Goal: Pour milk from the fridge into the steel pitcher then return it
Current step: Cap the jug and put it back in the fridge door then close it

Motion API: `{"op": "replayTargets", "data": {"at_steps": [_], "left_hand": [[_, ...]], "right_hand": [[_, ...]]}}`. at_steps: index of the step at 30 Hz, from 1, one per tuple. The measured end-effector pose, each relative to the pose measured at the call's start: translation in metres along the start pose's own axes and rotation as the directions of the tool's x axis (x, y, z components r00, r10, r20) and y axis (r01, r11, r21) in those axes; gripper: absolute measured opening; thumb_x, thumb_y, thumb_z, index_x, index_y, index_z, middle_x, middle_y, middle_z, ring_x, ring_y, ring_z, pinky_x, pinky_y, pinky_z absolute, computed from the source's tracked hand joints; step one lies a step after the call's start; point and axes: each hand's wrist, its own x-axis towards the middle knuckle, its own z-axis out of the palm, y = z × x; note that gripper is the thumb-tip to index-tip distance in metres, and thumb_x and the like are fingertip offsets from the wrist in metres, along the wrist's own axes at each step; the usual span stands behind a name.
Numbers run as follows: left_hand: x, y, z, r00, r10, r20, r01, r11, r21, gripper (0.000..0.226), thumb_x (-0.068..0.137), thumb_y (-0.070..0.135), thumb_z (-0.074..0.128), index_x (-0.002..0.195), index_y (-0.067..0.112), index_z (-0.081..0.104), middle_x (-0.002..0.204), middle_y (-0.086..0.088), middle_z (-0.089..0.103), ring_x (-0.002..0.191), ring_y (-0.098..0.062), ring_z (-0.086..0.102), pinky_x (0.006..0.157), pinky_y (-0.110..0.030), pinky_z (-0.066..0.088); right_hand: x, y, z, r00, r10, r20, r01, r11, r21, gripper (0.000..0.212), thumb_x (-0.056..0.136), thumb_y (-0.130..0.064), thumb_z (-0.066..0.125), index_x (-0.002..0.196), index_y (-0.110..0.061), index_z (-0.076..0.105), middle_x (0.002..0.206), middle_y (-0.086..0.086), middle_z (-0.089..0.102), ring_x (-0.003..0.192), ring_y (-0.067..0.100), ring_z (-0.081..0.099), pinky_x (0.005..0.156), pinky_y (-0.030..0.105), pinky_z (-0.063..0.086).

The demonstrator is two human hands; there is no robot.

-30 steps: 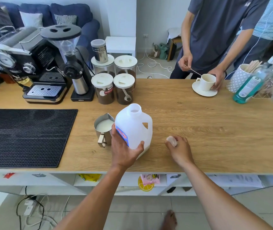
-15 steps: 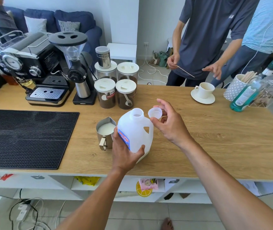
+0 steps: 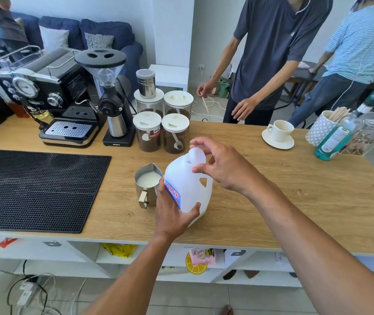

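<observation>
As left hand (image 3: 172, 215) grips jug (image 3: 187, 176), right (image 3: 225, 170) atop

Here's the white translucent plastic milk jug (image 3: 188, 185), standing on the wooden counter (image 3: 272, 189) near the front edge. Its blue-and-red label is turned left and its moulded handle faces right. My left hand (image 3: 172, 214) grips its lower body, and my right hand (image 3: 224, 169) curls round the white cap (image 3: 196, 153) on its neck. Just left of it sits the small steel pitcher (image 3: 147, 189), upright, with milk showing below the rim. Its spout points away and its handle faces me.
</observation>
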Motion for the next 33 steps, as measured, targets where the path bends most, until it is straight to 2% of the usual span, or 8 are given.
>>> {"op": "replayTargets", "data": {"at_steps": [3, 8, 13, 16, 19, 22, 28, 33], "left_hand": [[0.000, 0.000, -0.001, 1.000, 0.003, 0.008, -0.003, 1.000, -0.009, 0.112, 0.062, 0.051, 0.080, 0.146, 0.034, 0.007, 0.145, -0.006, 0.038, 0.131, -0.021, 0.043, 0.103, -0.048, 0.044], [-0.001, 0.002, -0.003, 1.000, 0.002, 0.019, -0.002, 1.000, -0.007, 0.113, 0.062, 0.051, 0.080, 0.146, 0.034, 0.006, 0.145, -0.004, 0.037, 0.130, -0.019, 0.042, 0.104, -0.042, 0.044], [-0.001, 0.002, -0.003, 1.000, 0.000, 0.023, 0.000, 1.000, -0.010, 0.114, 0.062, 0.051, 0.080, 0.148, 0.029, 0.009, 0.145, -0.001, 0.037, 0.131, -0.017, 0.042, 0.103, -0.041, 0.045], [-0.001, 0.002, -0.003, 1.000, -0.010, 0.024, 0.011, 1.000, -0.025, 0.115, 0.062, 0.049, 0.082, 0.149, 0.026, 0.011, 0.145, 0.000, 0.038, 0.132, -0.016, 0.043, 0.103, -0.041, 0.045], [-0.001, 0.002, -0.003, 1.000, -0.020, 0.023, 0.020, 0.999, -0.030, 0.115, 0.061, 0.049, 0.082, 0.149, 0.028, 0.011, 0.145, 0.000, 0.039, 0.132, -0.017, 0.043, 0.103, -0.042, 0.045], [-0.001, 0.001, -0.003, 0.999, -0.019, 0.027, 0.020, 0.999, -0.031, 0.115, 0.062, 0.048, 0.082, 0.149, 0.027, 0.010, 0.146, 0.000, 0.039, 0.133, -0.018, 0.043, 0.103, -0.042, 0.046], [-0.001, 0.004, -0.004, 0.999, -0.023, 0.032, 0.024, 1.000, -0.020, 0.115, 0.062, 0.049, 0.082, 0.150, 0.023, 0.012, 0.146, 0.002, 0.037, 0.133, -0.016, 0.043, 0.104, -0.044, 0.045], [-0.001, 0.004, -0.004, 0.999, -0.018, 0.027, 0.018, 1.000, -0.015, 0.115, 0.062, 0.050, 0.081, 0.150, 0.023, 0.012, 0.146, 0.002, 0.036, 0.133, -0.016, 0.042, 0.104, -0.045, 0.045]], "right_hand": [[0.002, -0.009, 0.000, 0.999, 0.009, 0.036, -0.008, 0.999, -0.039, 0.049, 0.082, -0.024, 0.077, 0.125, -0.035, 0.057, 0.109, -0.018, 0.056, 0.089, 0.015, 0.061, 0.081, 0.032, 0.052], [0.009, -0.015, -0.003, 0.996, 0.002, 0.090, 0.007, 0.994, -0.105, 0.049, 0.081, -0.026, 0.077, 0.127, -0.032, 0.060, 0.115, -0.018, 0.056, 0.099, 0.010, 0.053, 0.089, 0.032, 0.047], [0.013, -0.020, -0.007, 0.988, 0.045, 0.147, -0.020, 0.987, -0.162, 0.047, 0.085, -0.022, 0.073, 0.126, -0.037, 0.058, 0.126, -0.016, 0.055, 0.106, 0.006, 0.045, 0.085, 0.027, 0.036], [0.014, -0.024, -0.008, 0.980, 0.064, 0.190, -0.025, 0.980, -0.198, 0.045, 0.088, -0.015, 0.069, 0.125, -0.039, 0.057, 0.133, -0.012, 0.053, 0.106, 0.008, 0.045, 0.085, 0.029, 0.038], [0.016, -0.029, -0.009, 0.970, 0.079, 0.229, -0.018, 0.967, -0.254, 0.045, 0.089, -0.012, 0.068, 0.124, -0.038, 0.056, 0.131, -0.007, 0.054, 0.104, 0.011, 0.046, 0.084, 0.030, 0.039], [0.018, -0.034, -0.012, 0.969, 0.091, 0.230, -0.019, 0.954, -0.299, 0.044, 0.086, -0.021, 0.072, 0.123, -0.036, 0.056, 0.125, -0.008, 0.054, 0.101, 0.013, 0.050, 0.081, 0.030, 0.040], [0.016, -0.038, -0.004, 0.993, 0.064, 0.097, -0.013, 0.889, -0.457, 0.048, 0.080, -0.049, 0.072, 0.115, -0.024, 0.053, 0.116, -0.006, 0.056, 0.101, 0.016, 0.053, 0.074, 0.029, 0.038], [0.013, -0.040, 0.002, 0.995, 0.028, 0.092, 0.025, 0.849, -0.527, 0.044, 0.086, -0.049, 0.065, 0.119, -0.023, 0.049, 0.118, -0.003, 0.056, 0.105, 0.021, 0.055, 0.076, 0.033, 0.042]]}}
